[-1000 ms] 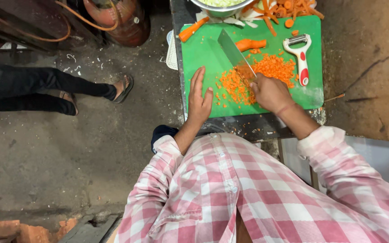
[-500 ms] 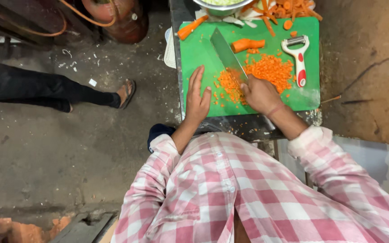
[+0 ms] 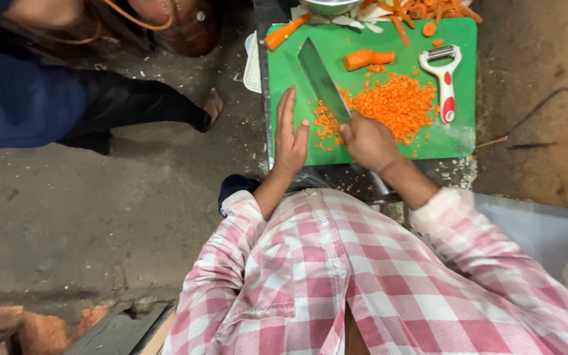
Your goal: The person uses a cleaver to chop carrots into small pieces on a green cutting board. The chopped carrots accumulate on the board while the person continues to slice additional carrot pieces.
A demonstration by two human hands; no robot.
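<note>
A green cutting board (image 3: 458, 135) lies at the top of the head view. My right hand (image 3: 368, 140) grips the handle of a broad knife (image 3: 322, 77), whose blade lies across the board's left half. My left hand (image 3: 290, 135) rests flat on the board, fingers straight, just left of the blade. A heap of finely chopped carrot (image 3: 396, 102) spreads right of the knife. One carrot chunk (image 3: 368, 59) lies above the heap, and a white and red peeler (image 3: 444, 79) sits at the right.
A whole carrot (image 3: 285, 32), carrot peels (image 3: 422, 12) and a metal bowl (image 3: 329, 6) crowd the board's far edge. Another person's dark-trousered leg and sandalled foot (image 3: 210, 107) reach in from the left on the concrete floor. Broken bricks (image 3: 31, 323) lie bottom left.
The knife blade has shifted left across the board, away from the carrot heap. My left hand stays flat beside it. The other person's leg has moved closer in the view.
</note>
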